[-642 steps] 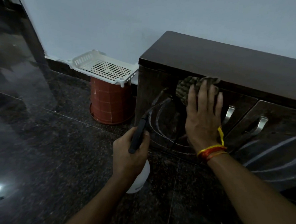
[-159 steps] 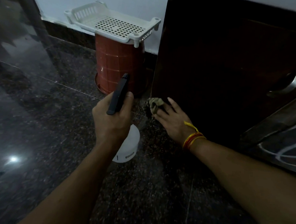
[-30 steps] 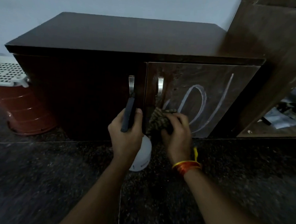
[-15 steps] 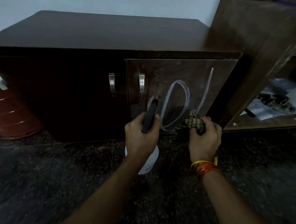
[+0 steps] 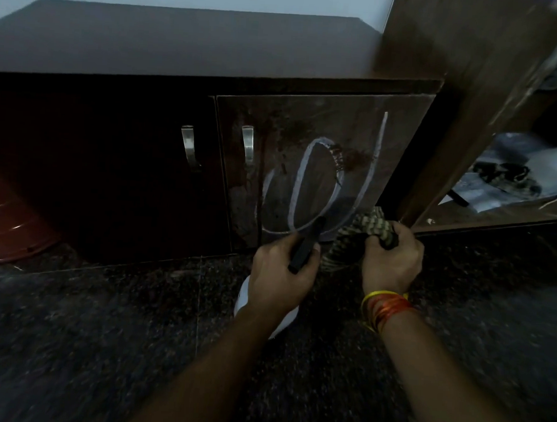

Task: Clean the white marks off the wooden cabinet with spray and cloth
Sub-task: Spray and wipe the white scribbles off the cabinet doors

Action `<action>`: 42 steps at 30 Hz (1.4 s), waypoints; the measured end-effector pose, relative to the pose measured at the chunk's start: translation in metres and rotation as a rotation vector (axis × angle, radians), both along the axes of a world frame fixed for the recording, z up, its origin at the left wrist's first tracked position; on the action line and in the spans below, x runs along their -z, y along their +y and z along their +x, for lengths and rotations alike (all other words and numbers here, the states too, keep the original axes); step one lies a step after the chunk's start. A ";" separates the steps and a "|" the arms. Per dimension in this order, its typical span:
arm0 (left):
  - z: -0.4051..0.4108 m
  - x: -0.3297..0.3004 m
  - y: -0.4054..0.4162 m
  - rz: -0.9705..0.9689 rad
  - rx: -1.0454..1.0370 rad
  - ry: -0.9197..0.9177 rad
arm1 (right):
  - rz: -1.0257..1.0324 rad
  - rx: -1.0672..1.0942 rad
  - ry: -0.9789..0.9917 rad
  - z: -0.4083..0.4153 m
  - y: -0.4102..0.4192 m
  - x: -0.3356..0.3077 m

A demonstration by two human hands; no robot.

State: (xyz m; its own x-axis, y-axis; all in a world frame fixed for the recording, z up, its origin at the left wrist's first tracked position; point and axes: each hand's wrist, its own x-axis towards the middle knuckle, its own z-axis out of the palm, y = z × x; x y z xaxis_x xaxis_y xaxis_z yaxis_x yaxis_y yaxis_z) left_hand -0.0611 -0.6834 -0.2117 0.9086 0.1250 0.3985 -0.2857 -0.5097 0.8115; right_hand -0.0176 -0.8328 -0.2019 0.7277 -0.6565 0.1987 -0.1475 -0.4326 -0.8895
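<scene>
The left hand [image 5: 280, 275] grips the spray bottle [image 5: 265, 310] near the foot of the wooden cabinet [image 5: 215, 46], and the right hand [image 5: 392, 262] clenches the cloth [image 5: 363, 229] just right of it. White marks [image 5: 314, 187] loop across the wet right door [image 5: 321, 168]. Drips may streak chalk downward, and the bunched cloth could smear rather than lift it.

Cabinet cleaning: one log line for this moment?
left hand: spray bottle | right hand: cloth | right door: white marks remain
</scene>
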 end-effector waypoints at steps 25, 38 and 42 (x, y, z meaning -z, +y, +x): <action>-0.062 0.070 0.099 0.379 -0.009 0.238 | 0.086 0.002 0.048 -0.005 0.035 0.002; -0.068 0.047 0.100 0.094 -0.208 0.162 | 0.051 -0.170 -0.006 -0.006 0.077 -0.009; -0.058 0.035 0.091 -0.061 -0.293 0.100 | 0.017 -0.240 -0.078 0.007 0.099 -0.019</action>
State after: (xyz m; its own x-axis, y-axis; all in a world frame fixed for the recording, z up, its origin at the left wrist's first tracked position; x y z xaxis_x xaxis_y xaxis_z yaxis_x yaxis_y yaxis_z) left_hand -0.1193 -0.5927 -0.2464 0.8647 0.4083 0.2924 -0.0507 -0.5083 0.8597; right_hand -0.0107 -0.7334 -0.1826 0.8460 -0.4705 0.2507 0.0267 -0.4322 -0.9014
